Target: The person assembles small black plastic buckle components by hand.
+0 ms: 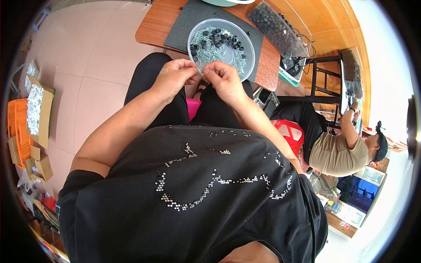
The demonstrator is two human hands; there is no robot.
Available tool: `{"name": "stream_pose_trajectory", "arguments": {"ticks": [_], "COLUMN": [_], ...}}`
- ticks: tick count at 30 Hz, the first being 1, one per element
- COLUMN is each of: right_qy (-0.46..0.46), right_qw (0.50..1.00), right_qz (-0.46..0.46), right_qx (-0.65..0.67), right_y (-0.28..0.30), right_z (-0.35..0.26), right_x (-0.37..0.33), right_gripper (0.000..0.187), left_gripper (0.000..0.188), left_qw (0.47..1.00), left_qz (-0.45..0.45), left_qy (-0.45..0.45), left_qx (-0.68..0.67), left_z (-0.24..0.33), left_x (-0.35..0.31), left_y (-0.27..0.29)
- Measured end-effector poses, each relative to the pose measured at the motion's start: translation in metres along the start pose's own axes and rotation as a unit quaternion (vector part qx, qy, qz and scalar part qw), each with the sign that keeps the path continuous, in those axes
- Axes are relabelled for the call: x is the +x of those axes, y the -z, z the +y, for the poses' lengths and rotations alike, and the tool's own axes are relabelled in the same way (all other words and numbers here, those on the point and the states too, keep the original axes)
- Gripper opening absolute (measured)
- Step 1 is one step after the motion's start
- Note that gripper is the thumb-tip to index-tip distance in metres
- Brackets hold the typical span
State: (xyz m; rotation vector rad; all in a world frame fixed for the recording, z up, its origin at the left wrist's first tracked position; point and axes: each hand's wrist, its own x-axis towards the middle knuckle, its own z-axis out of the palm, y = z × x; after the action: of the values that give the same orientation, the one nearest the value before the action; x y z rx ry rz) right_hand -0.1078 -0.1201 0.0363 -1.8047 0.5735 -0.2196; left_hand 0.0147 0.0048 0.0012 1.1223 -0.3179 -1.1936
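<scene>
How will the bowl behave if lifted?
The bowl is probably heavy for its size: many metallic screws lie in it. The loose screws and black pieces would likely shift if it tilts. It looks like thin, see-through plastic, so may flex.

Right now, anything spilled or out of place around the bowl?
Slightly: one small black piece lies loose on the brown table, just off the dark mat, while the black parts and silvery screws sit in the bowl. Too small to tell what it is.

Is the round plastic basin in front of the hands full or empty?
Neither: partly filled. The basin holds silvery screws and round black parts, but a patch of its bottom shows bare.
</scene>
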Motion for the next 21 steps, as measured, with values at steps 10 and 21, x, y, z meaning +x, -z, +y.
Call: {"name": "stream_pose_trajectory", "arguments": {"ticks": [10, 21], "right_qy": [0.048, -0.019], "right_qw": [0.996, 0.989], "right_qz": [0.049, 0.041], "right_qx": [-0.060, 0.140], "right_y": [0.014, 0.007], "right_z": [0.002, -0.002], "right_x": [0.009, 0.005], "right_gripper": [0.013, 0.008], "left_gripper": [0.010, 0.022], "left_qw": [0.999, 0.992], "left_qz": [-0.030, -0.041], "left_qy": [0.010, 0.062], "left_qx": [0.002, -0.101], "left_z": [-0.006, -0.002], "left_x": [0.000, -0.004], "left_y": [-0.002, -0.002]}}
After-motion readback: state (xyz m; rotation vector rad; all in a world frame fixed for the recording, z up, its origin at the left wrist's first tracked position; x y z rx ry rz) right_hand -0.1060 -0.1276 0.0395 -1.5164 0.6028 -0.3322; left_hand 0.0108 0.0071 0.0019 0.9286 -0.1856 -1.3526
